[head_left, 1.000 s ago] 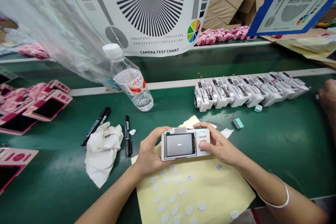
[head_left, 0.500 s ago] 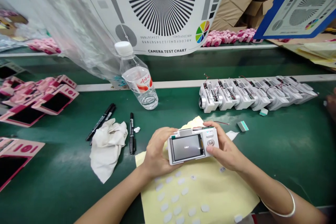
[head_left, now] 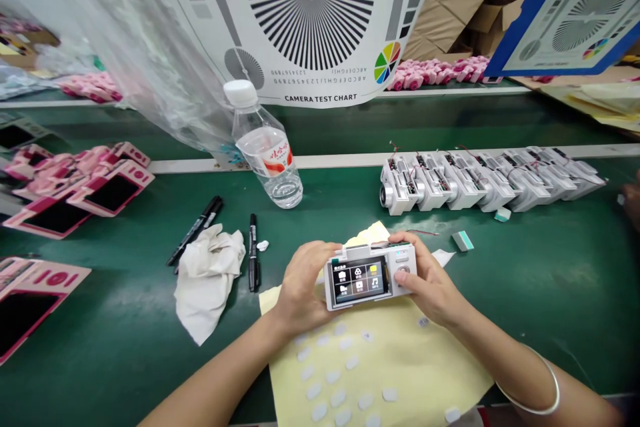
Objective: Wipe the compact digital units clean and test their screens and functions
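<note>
A white digital camera (head_left: 360, 277) is held between both hands above a yellow sheet (head_left: 400, 360) dotted with several pale stickers. Its lit screen, facing me, carries a menu of several icons, one of them yellow. My left hand (head_left: 306, 287) grips the camera's left end, fingers along the top and palm below. My right hand (head_left: 430, 283) holds the right end, with the thumb on the round button pad and the fingers behind. The camera's far side is hidden.
A water bottle (head_left: 267, 147) stands behind a crumpled cloth (head_left: 207, 280) and black markers (head_left: 254, 253). Several opened white cameras (head_left: 465, 180) line the back right; pink cameras (head_left: 110, 190) sit at left. A test chart (head_left: 310, 27) hangs ahead. Another person's hand (head_left: 633, 203) shows at the right edge.
The camera's screen has gone from a plain grey display with small text to an icon menu. My right thumb has shifted slightly on the button pad. Both hands still hold the camera.
</note>
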`<state>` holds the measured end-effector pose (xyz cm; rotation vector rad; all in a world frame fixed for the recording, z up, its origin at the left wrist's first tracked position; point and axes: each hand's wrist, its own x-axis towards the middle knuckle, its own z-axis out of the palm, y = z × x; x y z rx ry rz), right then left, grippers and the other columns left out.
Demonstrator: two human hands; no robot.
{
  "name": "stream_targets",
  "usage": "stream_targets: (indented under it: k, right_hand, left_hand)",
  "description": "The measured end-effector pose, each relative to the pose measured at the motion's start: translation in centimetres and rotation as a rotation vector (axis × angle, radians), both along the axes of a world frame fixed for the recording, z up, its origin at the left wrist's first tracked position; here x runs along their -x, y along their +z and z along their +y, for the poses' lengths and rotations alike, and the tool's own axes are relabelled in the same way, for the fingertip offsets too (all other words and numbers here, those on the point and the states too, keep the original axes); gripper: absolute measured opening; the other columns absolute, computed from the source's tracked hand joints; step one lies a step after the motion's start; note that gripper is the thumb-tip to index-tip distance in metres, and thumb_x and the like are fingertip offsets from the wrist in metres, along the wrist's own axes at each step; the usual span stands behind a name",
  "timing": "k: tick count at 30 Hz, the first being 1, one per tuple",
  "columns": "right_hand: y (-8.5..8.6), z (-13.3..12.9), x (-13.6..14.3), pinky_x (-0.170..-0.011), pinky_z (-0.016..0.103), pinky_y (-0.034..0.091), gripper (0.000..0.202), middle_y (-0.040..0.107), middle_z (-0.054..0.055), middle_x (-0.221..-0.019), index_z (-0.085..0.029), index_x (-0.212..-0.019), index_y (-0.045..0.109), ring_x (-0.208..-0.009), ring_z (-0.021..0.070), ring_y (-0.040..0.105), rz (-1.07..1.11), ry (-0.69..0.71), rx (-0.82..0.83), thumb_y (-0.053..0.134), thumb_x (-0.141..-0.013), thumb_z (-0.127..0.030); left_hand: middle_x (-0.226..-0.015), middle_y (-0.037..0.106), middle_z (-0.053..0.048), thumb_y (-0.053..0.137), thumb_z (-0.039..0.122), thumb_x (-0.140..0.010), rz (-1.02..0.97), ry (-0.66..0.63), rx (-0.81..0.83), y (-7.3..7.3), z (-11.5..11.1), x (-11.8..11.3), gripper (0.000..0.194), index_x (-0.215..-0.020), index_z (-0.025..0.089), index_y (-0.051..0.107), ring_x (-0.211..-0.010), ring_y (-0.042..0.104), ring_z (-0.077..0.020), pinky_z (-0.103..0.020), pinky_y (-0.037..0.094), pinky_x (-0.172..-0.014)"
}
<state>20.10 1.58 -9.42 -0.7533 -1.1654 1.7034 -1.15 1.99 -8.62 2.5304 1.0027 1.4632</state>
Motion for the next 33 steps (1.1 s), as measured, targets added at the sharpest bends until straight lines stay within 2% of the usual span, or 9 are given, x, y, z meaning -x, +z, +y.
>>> stream_targets:
  k: [2,6,15,18,22,25,29,33]
  right_hand:
    - [-0.01,-0.07,0.01,-0.071,0.022,0.048,0.036,0.059,-0.002,-0.093,-0.031,-0.109,0.046,-0.080,0.0102,0.057,-0.007,-0.013,0.005,0.064,-0.077,-0.031]
    - [0.07,-0.08,-0.03,-0.073,0.022,0.048,0.037,0.059,-0.001,-0.096,-0.031,-0.110,0.045,-0.081,0.0100,0.057,-0.007,-0.002,0.015,0.063,-0.078,-0.031]
    - [0.15,-0.05,-0.02,-0.072,0.024,0.049,0.033,0.058,-0.002,-0.094,-0.032,-0.107,0.046,-0.079,0.0108,0.056,-0.038,-0.015,-0.005,0.062,-0.078,-0.031]
    - [0.16,-0.17,-0.05,-0.072,0.023,0.049,0.033,0.057,-0.001,-0.099,-0.031,-0.107,0.046,-0.081,0.0109,0.056,-0.042,-0.027,-0.012,0.063,-0.078,-0.030]
    - [0.23,-0.14,0.05,-0.079,0.028,0.047,0.036,0.055,0.001,-0.109,-0.030,-0.109,0.045,-0.092,0.0144,0.056,-0.056,-0.033,-0.016,0.062,-0.077,-0.029]
    - [0.44,-0.05,0.18,-0.079,0.030,0.047,0.036,0.055,0.003,-0.112,-0.029,-0.109,0.045,-0.098,0.0168,0.055,-0.051,-0.028,0.022,0.061,-0.077,-0.029]
    - [0.68,-0.06,0.22,-0.072,0.029,0.047,0.035,0.057,0.002,-0.103,-0.029,-0.107,0.044,-0.087,0.0159,0.057,-0.044,-0.029,0.093,0.060,-0.075,-0.029]
    - [0.97,-0.11,0.20,-0.071,0.028,0.047,0.044,0.055,0.002,-0.110,-0.030,-0.109,0.042,-0.088,0.0155,0.057,-0.011,0.010,0.130,0.063,-0.071,-0.026]
  left_hand:
    - [-0.092,0.064,-0.014,0.064,0.047,-0.071,0.002,-0.004,-0.002,-0.06,0.02,-0.03,0.052,-0.109,0.016,0.046,-0.085,0.063,-0.0244,-0.041,0.054,-0.074]
    - [-0.093,0.064,-0.014,0.063,0.047,-0.072,0.002,-0.003,0.006,-0.03,0.09,-0.03,0.052,-0.111,0.017,0.046,-0.086,0.063,-0.0246,-0.042,0.054,-0.074]
    - [-0.096,0.064,-0.014,0.070,0.040,-0.068,0.023,0.017,0.059,-0.10,0.02,0.09,0.052,-0.108,0.016,0.046,-0.087,0.062,-0.0239,-0.040,0.053,-0.077]
    - [-0.098,0.063,-0.014,0.070,0.039,-0.066,0.039,0.040,0.083,-0.35,-0.10,0.20,0.057,-0.112,0.016,0.044,-0.089,0.062,-0.0241,-0.039,0.053,-0.078]
    - [-0.102,0.063,-0.014,0.068,0.039,-0.068,0.100,0.106,0.142,-0.63,-0.07,0.41,0.067,-0.122,0.016,0.037,-0.093,0.061,-0.0252,-0.039,0.052,-0.079]
    - [-0.102,0.062,-0.013,0.068,0.038,-0.068,0.111,0.115,0.163,-0.60,0.05,0.47,0.066,-0.122,0.016,0.037,-0.093,0.061,-0.0250,-0.039,0.052,-0.079]
    - [-0.100,0.062,-0.011,0.068,0.042,-0.067,0.113,0.109,0.164,-0.36,0.04,0.45,0.064,-0.119,0.016,0.040,-0.090,0.061,-0.0243,-0.037,0.052,-0.077]
    - [-0.099,0.061,-0.011,0.069,0.044,-0.066,0.119,0.109,0.174,-0.23,-0.07,0.49,0.065,-0.117,0.015,0.041,-0.088,0.061,-0.0237,-0.035,0.052,-0.075]
